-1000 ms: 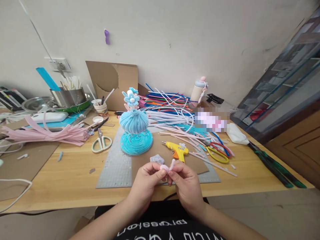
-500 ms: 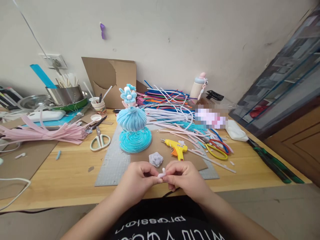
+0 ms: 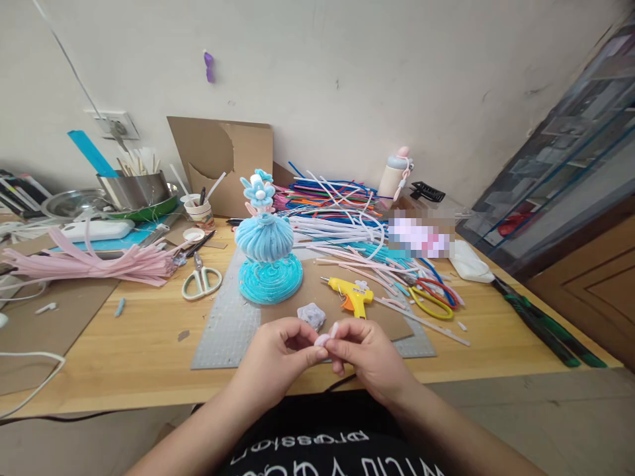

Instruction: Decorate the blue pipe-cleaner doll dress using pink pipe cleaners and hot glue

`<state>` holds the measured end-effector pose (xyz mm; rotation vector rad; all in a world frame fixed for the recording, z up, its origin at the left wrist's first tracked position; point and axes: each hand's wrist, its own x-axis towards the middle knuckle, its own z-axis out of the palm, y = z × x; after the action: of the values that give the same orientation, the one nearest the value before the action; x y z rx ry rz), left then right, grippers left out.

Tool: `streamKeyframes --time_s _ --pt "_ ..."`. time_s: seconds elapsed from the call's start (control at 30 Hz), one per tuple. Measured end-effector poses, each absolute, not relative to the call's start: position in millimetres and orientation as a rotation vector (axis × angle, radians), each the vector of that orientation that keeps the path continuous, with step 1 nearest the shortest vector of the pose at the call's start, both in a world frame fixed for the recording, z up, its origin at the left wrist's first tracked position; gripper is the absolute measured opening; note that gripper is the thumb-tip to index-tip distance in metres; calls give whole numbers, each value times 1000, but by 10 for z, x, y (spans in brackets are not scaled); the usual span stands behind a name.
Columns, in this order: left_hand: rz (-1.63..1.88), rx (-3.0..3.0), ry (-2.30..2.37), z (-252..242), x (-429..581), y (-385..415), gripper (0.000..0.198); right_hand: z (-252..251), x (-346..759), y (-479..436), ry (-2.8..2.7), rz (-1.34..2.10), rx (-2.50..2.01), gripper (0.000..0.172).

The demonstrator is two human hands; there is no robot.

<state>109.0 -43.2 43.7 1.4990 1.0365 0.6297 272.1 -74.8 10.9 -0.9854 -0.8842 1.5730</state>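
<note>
Between the fingertips of both hands is a short, pale pink pipe cleaner (image 3: 323, 340), bent into a curl with one end sticking up. My left hand (image 3: 282, 350) pinches it from the left. From the other side, my right hand (image 3: 364, 354) grips it by thumb and index finger. Just beyond the fingers sits a small pale lilac, fuzzy piece (image 3: 311, 315) on a cardboard sheet (image 3: 282, 311). A yellow glue gun (image 3: 351, 295) lies behind my right hand. Further back stands a blue fuzzy pipe-cleaner ornament (image 3: 264, 238) with a flower on top and a coiled round base.
Scissors (image 3: 201, 281) and a pink pipe-cleaner bundle (image 3: 94, 261) lie to the left. Many coloured pipe cleaners (image 3: 332, 225) are heaped at the back. Yellow-handled scissors (image 3: 429, 304), a bottle (image 3: 394, 175) and large green-handled shears (image 3: 540, 324) are on the right. Under the cardboard is a grey cutting mat (image 3: 218, 347).
The pink pipe cleaner has turned in my fingers; its free end now leans to the right, near my right fingertips. The whole view has shifted slightly.
</note>
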Motion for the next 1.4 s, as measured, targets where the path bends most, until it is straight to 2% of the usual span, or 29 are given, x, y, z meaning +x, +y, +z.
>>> streamKeyframes --time_s 0.1,0.23,0.7,0.8,0.97,1.1,1.17,1.27,1.4 --pt "812 1143 828 301 1204 -455 23 57 2618 -737 -608 1543 -847 18" --pt "926 1062 838 135 1282 -471 20 -3 2502 -763 -439 1545 -796 19" --pt "1010 1108 759 150 1223 -512 19 -34 2569 -807 -826 1325 -928 14" --pt "1032 1237 815 165 1184 -502 20 7 2618 -810 -933 1275 -937 13" --pt "916 1622 829 287 1064 -465 19 92 2755 -783 -996 1515 -911 15" --pt "707 1911 867 415 984 -473 21 163 2823 -795 -1179 1603 -1060 15" --pt "601 2041 892 457 962 -495 23 198 2826 -819 -1313 1532 -1163 13" --pt "518 2238 892 482 940 -537 24 242 2820 -860 -1635 1248 -1240 13" --pt "595 2389 849 477 907 -583 22 284 2838 -907 -1920 863 -1064 16"
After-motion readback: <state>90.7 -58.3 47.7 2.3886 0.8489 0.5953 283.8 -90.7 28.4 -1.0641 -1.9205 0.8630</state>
